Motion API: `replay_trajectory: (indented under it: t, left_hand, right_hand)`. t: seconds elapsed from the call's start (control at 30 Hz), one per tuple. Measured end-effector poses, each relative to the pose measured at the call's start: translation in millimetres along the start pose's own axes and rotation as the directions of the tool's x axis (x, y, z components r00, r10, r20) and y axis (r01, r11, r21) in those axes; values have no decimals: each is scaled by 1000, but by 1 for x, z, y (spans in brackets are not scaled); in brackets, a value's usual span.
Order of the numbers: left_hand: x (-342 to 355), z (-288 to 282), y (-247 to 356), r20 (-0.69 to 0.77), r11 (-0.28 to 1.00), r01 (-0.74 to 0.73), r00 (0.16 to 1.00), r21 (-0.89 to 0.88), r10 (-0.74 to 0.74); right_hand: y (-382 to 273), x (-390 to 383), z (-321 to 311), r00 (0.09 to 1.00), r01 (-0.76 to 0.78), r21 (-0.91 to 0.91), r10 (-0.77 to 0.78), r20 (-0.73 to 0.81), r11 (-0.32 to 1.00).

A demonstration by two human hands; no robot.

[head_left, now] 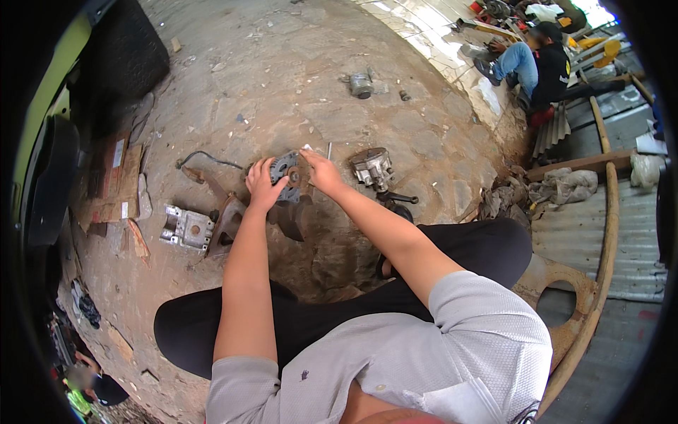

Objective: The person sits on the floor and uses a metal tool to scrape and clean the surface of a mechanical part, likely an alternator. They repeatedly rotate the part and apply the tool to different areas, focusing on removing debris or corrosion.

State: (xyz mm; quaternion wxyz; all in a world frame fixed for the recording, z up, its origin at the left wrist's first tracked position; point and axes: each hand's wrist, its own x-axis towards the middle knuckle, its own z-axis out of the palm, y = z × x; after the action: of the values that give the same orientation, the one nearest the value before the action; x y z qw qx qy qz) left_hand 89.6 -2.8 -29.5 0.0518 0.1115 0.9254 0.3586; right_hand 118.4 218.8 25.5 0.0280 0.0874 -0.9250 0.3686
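Holed grey plate (290,162) sat under the fingers of your left hand (265,184), beside those of your right hand (322,173); couldn't tell if either gripped; alloy housing (189,227) lay left, insides unclear

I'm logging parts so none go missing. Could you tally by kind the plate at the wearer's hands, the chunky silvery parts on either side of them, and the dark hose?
Plate, at the left hand: 1
Silvery parts: 2 (one left, one right)
Hose: 1
Total: 4
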Motion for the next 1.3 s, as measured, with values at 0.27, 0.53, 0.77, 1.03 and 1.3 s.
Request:
replay_trajectory:
  t: [0.27,0.53,0.77,1.03,1.3]
  left_hand:
    - [-8,-14,29,57,999,-15,998,45,12]
    - [-6,-12,26,30,997,-52,998,54,50]
    - [-8,-13,18,54,997,-64,997,47,62]
    - [-2,0,11,-5,997,-71,997,31,71]
    - [-6,-7,21,36,999,-41,999,22,40]
  right_hand:
    - [15,-2,8,999,24,86,-27,33,996]
    - [16,-1,1,990,107,98,-115,77,989]
    - [5,4,6,987,124,89,-132,93,988]
    - [14,-1,7,997,42,53,-45,63,998]
    - [12,-4,-2,978,-31,4,30,208,999]
